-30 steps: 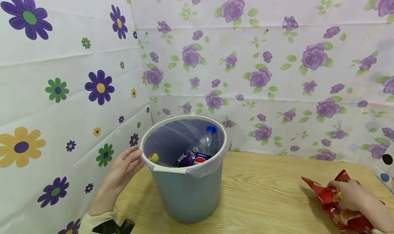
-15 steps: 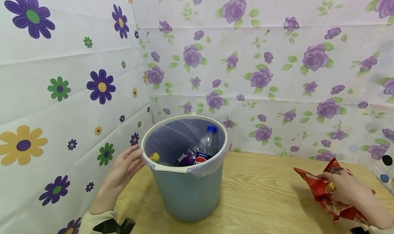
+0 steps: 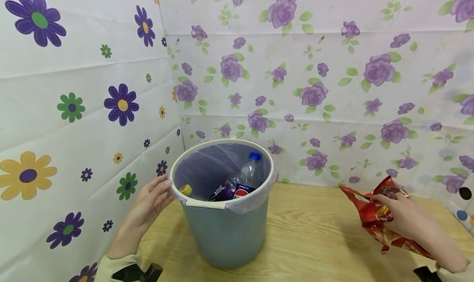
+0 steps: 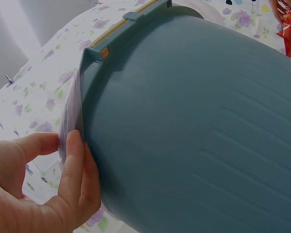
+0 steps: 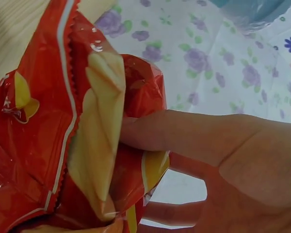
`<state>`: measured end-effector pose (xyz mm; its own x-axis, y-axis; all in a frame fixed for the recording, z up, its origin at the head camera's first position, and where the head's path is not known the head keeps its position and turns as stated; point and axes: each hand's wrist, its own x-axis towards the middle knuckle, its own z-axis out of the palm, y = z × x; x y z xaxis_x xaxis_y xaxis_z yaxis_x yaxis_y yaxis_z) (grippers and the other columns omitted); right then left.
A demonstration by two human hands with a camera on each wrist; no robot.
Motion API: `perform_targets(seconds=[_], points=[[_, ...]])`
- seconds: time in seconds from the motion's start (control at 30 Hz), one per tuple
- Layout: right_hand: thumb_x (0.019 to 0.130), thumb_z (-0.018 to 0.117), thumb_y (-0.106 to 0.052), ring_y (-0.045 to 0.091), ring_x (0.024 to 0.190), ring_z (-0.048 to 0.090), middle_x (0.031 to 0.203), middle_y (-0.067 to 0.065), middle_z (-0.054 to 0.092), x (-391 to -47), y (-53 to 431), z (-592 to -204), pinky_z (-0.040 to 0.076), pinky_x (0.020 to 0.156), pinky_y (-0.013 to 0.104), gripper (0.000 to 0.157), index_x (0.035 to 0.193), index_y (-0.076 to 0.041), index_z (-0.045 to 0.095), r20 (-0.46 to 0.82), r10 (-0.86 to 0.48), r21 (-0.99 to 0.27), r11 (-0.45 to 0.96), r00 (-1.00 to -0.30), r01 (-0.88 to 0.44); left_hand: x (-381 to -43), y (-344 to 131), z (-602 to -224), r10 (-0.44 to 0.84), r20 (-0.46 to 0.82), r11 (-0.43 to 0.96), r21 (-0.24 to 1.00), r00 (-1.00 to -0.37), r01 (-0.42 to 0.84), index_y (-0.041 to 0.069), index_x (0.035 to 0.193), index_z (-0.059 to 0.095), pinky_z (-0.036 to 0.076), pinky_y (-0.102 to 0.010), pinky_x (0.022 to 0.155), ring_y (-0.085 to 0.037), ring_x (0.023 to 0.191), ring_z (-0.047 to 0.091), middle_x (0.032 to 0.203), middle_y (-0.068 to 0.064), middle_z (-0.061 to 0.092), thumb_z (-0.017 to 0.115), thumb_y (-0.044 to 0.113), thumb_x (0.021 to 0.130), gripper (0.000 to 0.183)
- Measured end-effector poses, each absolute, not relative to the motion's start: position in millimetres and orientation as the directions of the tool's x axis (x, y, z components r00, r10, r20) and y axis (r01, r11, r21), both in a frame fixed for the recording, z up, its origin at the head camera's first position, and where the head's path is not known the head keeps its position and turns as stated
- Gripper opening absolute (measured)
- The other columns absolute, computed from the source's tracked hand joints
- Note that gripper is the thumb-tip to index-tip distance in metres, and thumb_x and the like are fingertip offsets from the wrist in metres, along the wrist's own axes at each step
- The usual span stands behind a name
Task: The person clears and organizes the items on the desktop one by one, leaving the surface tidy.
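A blue-grey trash bin [image 3: 229,232] with a cream rim stands on the wooden table, lined with a thin translucent bag [image 3: 246,206]. At its left side my left hand [image 3: 148,203] pinches the rim and liner; in the left wrist view the thumb is on one side, the fingers [image 4: 72,170] on the other. To the right, my right hand [image 3: 407,218] holds a crumpled red snack bag [image 3: 364,210] above the table. The right wrist view shows the thumb pressed against the snack bag [image 5: 43,111], which carries printed yellow chips.
Inside the bin are a clear plastic bottle [image 3: 249,173] with a blue cap, a purple wrapper [image 3: 224,191] and a yellow item [image 3: 185,189]. The wooden table [image 3: 307,236] reaches flower-patterned sheets at the left and back.
My right hand has carried the red snack bag leftward and up, nearer the bin. The left hand and the bin have stayed in place.
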<state>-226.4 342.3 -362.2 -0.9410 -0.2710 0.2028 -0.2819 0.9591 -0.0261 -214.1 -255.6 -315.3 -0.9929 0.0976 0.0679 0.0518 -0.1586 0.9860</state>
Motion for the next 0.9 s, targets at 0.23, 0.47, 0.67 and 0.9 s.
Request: perform_targets(seconds=[0.23, 0.47, 0.67, 0.9], points=[[0.064, 0.080, -0.022, 0.016, 0.061, 0.045, 0.093, 0.020, 0.055, -225, 329, -352, 0.030, 0.044, 0.025, 0.068, 0.124, -0.008, 0.051, 0.221, -0.267, -0.077, 0.954, -0.938, -0.290, -214, -257, -317, 0.102, 0.068, -0.162, 0.985, -0.992, 0.051, -0.005, 0.141, 0.014, 0.052, -0.015, 0.083, -0.003, 0.094, 0.061, 0.107, 0.004, 0.058, 0.050, 0.021, 0.094, 0.065], [0.067, 0.078, -0.021, 0.010, 0.060, 0.045, 0.093, 0.014, 0.056, -223, 315, -342, 0.032, 0.046, 0.022, 0.071, 0.130, -0.010, 0.046, 0.274, -0.293, -0.077, 0.943, -0.916, -0.325, -213, -257, -318, 0.102, 0.068, -0.168, 0.985, -0.992, 0.050, -0.004, 0.141, 0.014, 0.052, -0.014, 0.083, -0.003, 0.093, 0.061, 0.107, 0.004, 0.058, 0.049, 0.020, 0.094, 0.063], [0.067, 0.079, -0.026, 0.015, 0.064, 0.050, 0.095, 0.015, 0.058, -222, 306, -334, 0.034, 0.046, 0.023, 0.074, 0.131, -0.012, 0.045, 0.337, -0.307, -0.030, 0.941, -0.890, -0.336, -212, -254, -317, 0.082, 0.062, -0.158, 0.986, -0.995, 0.048, -0.004, 0.141, 0.016, 0.052, -0.014, 0.082, -0.002, 0.092, 0.060, 0.106, 0.006, 0.059, 0.050, 0.020, 0.094, 0.063], [0.069, 0.078, -0.029, 0.024, 0.072, 0.056, 0.103, 0.019, 0.059, -222, 297, -327, 0.044, 0.050, 0.032, 0.073, 0.132, -0.012, 0.046, 0.392, -0.315, -0.024, 0.936, -0.864, -0.352, -213, -253, -315, 0.086, 0.064, -0.138, 0.989, -0.994, 0.052, -0.004, 0.142, 0.016, 0.051, -0.014, 0.083, -0.003, 0.094, 0.060, 0.108, 0.005, 0.058, 0.050, 0.021, 0.094, 0.063]])
